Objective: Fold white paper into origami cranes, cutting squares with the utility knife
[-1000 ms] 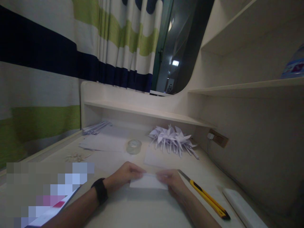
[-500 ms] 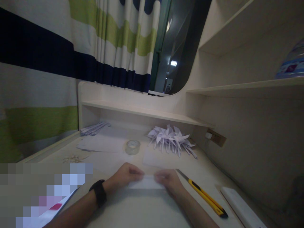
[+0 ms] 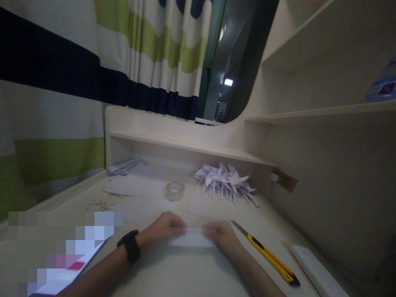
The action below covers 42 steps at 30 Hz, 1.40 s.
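Note:
A small white piece of paper is held low over the desk between my two hands. My left hand, with a black watch on its wrist, pinches the paper's far left edge. At the far right edge, my right hand grips it with thumb and fingers closed. The paper's far edge looks folded or rolled, though blur hides the detail. Just right of my right hand lies a yellow utility knife, its blade pointing away from me.
Beyond my hands stand a roll of clear tape and a pile of white paper pinwheels. Paper sheets and thin paper sticks lie back left. A white long box sits right; a pixelated screen is at left.
Both hands keep their hold on the paper in nearly the same place. The whole view has shifted slightly, with things appearing a little farther right.

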### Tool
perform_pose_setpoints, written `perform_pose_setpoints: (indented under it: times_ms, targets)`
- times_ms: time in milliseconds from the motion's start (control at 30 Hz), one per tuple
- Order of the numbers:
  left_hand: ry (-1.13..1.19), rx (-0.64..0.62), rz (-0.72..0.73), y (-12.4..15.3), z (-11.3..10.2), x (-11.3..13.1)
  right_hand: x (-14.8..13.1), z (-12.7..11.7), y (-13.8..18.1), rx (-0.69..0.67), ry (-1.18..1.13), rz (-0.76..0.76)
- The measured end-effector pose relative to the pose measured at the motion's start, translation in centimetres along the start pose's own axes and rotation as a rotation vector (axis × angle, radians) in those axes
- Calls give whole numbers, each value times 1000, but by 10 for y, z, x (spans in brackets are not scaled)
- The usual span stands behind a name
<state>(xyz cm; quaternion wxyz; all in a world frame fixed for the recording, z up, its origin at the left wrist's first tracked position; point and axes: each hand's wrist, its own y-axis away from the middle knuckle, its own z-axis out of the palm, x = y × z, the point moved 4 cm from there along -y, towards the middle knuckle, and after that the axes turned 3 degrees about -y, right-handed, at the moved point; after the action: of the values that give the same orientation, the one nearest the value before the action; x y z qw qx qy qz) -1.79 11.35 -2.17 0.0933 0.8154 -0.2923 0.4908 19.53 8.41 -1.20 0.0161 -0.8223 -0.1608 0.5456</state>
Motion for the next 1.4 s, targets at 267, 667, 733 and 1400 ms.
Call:
perform_pose_setpoints:
  times_ms: [267,667,733,1400]
  targets:
    - [128,-14,-55,2,11,2,1,4,2,28,20,-28]
    - [86,47,-40,3,17,5,6,14,2,12,-23,-5]
    - [66,30,-25,2,18,5,4,12,2,-3,-26,1]
    - [81,-122,46,7,10,11,-8,3,9,-166,-296,91]
